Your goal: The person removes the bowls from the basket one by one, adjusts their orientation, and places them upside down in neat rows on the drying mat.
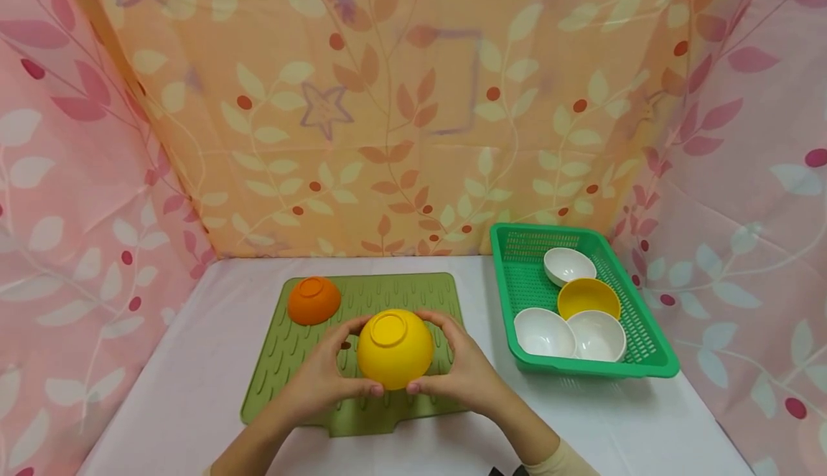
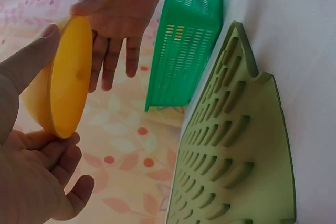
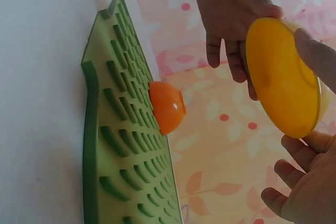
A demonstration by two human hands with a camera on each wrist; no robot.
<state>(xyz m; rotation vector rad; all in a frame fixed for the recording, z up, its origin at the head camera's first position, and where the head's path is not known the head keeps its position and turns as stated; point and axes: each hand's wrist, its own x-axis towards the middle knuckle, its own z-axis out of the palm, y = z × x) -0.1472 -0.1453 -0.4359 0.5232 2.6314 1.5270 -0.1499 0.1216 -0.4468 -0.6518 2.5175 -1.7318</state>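
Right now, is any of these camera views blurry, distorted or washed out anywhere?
Head view: even, soft light, sharp on the yellow bowl, with wide-angle bending at the curtain edges. Left wrist view: the left hand is close and soft-focused, and the white table is nearly washed out. Right wrist view: the orange bowl is crisp; the right hand is slightly blurred.

You see a white table [image 1: 646, 426]. Behind the table hangs an orange leaf cloth [image 1: 388, 103]. Pink leaf cloths [image 1: 77, 210] hang beside the table.
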